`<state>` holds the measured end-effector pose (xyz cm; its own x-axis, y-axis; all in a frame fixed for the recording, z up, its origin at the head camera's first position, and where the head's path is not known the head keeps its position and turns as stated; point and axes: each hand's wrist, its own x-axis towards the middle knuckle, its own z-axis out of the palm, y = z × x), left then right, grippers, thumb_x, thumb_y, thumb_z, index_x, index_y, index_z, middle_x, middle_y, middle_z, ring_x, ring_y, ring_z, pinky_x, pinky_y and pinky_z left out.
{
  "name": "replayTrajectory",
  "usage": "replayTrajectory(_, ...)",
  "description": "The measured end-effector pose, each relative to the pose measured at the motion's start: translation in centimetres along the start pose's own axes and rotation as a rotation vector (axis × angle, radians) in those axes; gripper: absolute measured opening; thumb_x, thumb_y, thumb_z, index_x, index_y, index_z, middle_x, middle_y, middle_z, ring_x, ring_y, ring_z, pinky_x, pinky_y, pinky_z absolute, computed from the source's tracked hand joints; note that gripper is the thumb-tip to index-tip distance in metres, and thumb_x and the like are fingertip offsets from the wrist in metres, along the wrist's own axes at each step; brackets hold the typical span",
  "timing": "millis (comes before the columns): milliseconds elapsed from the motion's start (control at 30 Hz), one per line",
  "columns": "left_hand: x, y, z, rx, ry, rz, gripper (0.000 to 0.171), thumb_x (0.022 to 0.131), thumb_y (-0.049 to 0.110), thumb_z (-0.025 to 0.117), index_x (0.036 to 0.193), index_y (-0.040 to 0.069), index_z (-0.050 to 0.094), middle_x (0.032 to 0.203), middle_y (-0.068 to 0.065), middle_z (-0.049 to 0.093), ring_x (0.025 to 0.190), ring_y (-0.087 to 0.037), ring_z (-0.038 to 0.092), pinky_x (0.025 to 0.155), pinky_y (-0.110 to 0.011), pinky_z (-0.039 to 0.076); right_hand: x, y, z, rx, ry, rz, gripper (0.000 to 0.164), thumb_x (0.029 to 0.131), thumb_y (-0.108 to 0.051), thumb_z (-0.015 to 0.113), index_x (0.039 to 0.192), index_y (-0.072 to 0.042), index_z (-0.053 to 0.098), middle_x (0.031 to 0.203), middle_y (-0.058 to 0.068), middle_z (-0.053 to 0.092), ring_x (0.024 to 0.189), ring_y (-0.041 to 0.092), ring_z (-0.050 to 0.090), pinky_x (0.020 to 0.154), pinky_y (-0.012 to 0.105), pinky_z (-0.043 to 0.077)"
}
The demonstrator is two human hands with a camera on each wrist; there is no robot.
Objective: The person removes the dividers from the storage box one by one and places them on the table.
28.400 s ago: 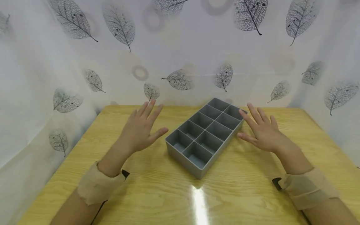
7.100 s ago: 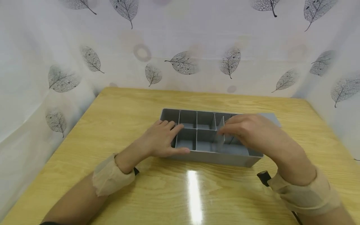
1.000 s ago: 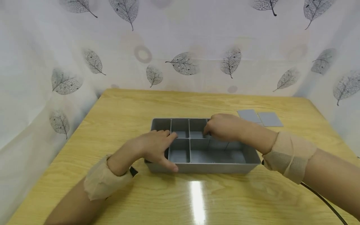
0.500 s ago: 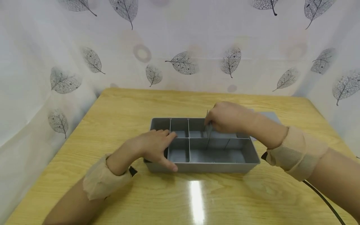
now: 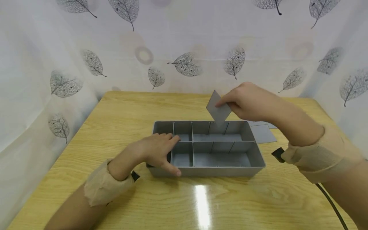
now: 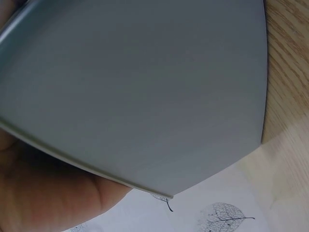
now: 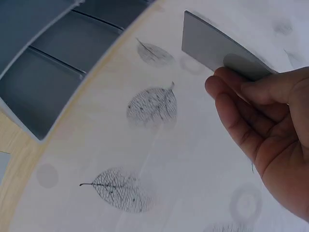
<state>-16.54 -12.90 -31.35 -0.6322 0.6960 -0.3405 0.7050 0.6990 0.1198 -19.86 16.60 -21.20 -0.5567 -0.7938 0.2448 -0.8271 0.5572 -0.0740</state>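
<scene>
A grey compartment box (image 5: 207, 171) lies crosswise on the table in the head view. My left hand (image 5: 156, 151) holds its left end, thumb extended over the front wall; the other fingertips are partly hidden. The left wrist view shows a smooth grey box wall (image 6: 145, 96) up close. Above the back wall, my right hand (image 5: 253, 100) pinches a thin grey divider (image 5: 217, 108) between thumb and fingers, apart from the box. The right wrist view shows that divider (image 7: 212, 43) at the fingertips. Cross dividers stand at the box's left; its right part is two long compartments.
Several flat grey dividers lie behind and right of the box, the nearest divider (image 5: 264, 134) beside its right end. A leaf-printed curtain (image 5: 184, 41) hangs beyond the wooden table (image 5: 138, 108). A cable (image 5: 333, 204) trails from the right wrist.
Over the last second my right hand pulls a divider up out of the back row and lifts it clear, opening a long back compartment. The left hand stays on the box.
</scene>
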Motion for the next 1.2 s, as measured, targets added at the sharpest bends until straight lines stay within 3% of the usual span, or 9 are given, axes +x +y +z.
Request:
replayTrajectory(133,0.0,0.1,0.0,0.005,0.007,0.003,0.111,0.063,0.086,0.048,0.139,0.007,0.03,0.122,-0.013,0.05,0.106,-0.025,0.049,0.089,-0.042,0.041,-2.7,0.8,-1.2,0.027,0.125,0.04,0.049,0.075,0.012,0.044,0.105,-0.016,0.069,0.091,0.003,0.068,0.048,0.004,0.033,0.044,0.025,0.032)
replayTrajectory(333,-0.2,0.0,0.0,-0.002,0.021,0.009,0.109,0.062,0.086,0.048,0.136,0.008,0.033,0.115,-0.01,0.052,0.101,-0.023,0.05,0.087,-0.041,0.041,-8.3,2.1,-1.6,0.099,0.265,0.238,0.053,0.075,0.015,0.045,0.111,-0.016,0.067,0.078,0.001,0.068,0.054,0.001,0.052,0.037,0.02,0.026)
replayTrajectory(467,-0.3,0.0,0.0,-0.004,0.023,0.01,0.108,0.062,0.086,0.049,0.136,0.008,0.033,0.113,-0.009,0.052,0.099,-0.022,0.05,0.086,-0.04,0.042,-11.8,3.0,-1.1,0.246,0.33,0.317,0.05,0.078,0.016,0.042,0.116,-0.008,0.063,0.078,0.001,0.068,0.067,0.004,0.06,0.042,0.018,0.034)
replayTrajectory(600,-0.4,-0.1,0.0,-0.009,0.018,0.011,0.11,0.062,0.086,0.049,0.138,0.007,0.032,0.119,-0.012,0.051,0.104,-0.025,0.049,0.088,-0.042,0.041,-14.4,3.5,-0.6,0.365,0.397,0.479,0.034,0.084,0.008,0.05,0.114,-0.002,0.063,0.076,-0.002,0.069,0.067,0.008,0.058,0.048,0.017,0.037)
replayTrajectory(733,-0.4,-0.1,0.0,-0.024,0.013,0.008,0.11,0.063,0.086,0.048,0.138,0.008,0.031,0.121,-0.013,0.05,0.106,-0.026,0.049,0.09,-0.043,0.04,-16.0,4.5,0.2,0.371,0.427,0.684,0.023,0.084,-0.01,0.064,0.107,-0.006,0.067,0.079,-0.016,0.067,0.061,0.007,0.056,0.047,0.017,0.036)
replayTrajectory(833,-0.5,-0.1,0.0,-0.029,0.02,0.009,0.108,0.062,0.085,0.049,0.136,0.009,0.033,0.114,-0.01,0.052,0.101,-0.024,0.05,0.087,-0.043,0.041,-17.0,5.9,0.6,0.329,0.378,0.809,0.026,0.083,-0.021,0.068,0.105,-0.007,0.067,0.085,-0.023,0.064,0.059,0.008,0.059,0.054,0.01,0.039)
replayTrajectory(967,-0.5,-0.2,0.1,-0.022,0.035,0.008,0.105,0.062,0.085,0.05,0.134,0.01,0.035,0.109,-0.008,0.052,0.098,-0.023,0.05,0.084,-0.042,0.042,-18.7,8.0,1.5,0.268,0.189,0.932,0.036,0.085,-0.028,0.065,0.113,-0.006,0.061,0.096,0.001,0.067,0.063,0.013,0.063,0.06,0.017,0.048)
replayTrajectory(1067,-0.4,-0.2,0.2,-0.02,0.037,0.005,0.106,0.061,0.086,0.049,0.134,0.01,0.035,0.109,-0.008,0.052,0.098,-0.023,0.05,0.085,-0.042,0.041,-20.1,9.7,2.5,0.33,0.02,0.952,0.038,0.088,-0.019,0.062,0.12,-0.002,0.053,0.101,0.023,0.062,0.067,0.019,0.064,0.061,0.031,0.053)
replayTrajectory(1200,-0.3,-0.1,0.2,-0.019,0.031,0.007,0.108,0.061,0.086,0.048,0.135,0.009,0.034,0.11,-0.008,0.051,0.099,-0.023,0.05,0.085,-0.041,0.041,-21.5,11.6,3.9,0.494,-0.116,0.972,0.043,0.087,-0.008,0.059,0.125,0.001,0.043,0.1,0.024,0.059,0.073,0.024,0.064,0.065,0.035,0.054)
